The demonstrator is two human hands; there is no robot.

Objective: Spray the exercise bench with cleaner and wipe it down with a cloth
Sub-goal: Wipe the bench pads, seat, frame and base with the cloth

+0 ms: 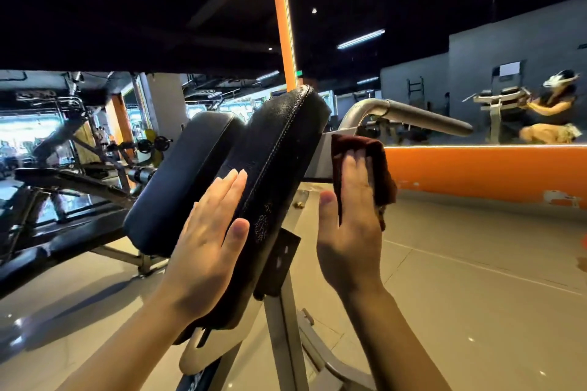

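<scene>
The exercise bench has two black padded cushions, a worn one (282,149) near me and a smoother one (187,174) behind it to the left, mounted on a grey metal frame (286,320). My left hand (208,232) lies flat with straight fingers against the near cushion's left face. My right hand (352,216) presses a dark red-brown cloth (378,165) with straight fingers against the grey bracket (324,155) just right of that cushion. No spray bottle is in sight.
A grey handlebar (413,114) sticks out to the right above the cloth. An orange-framed wall mirror (476,168) stands behind, reflecting a person. Other gym machines and a dark bench (63,181) fill the left. Beige tiled floor (460,279) spreads right.
</scene>
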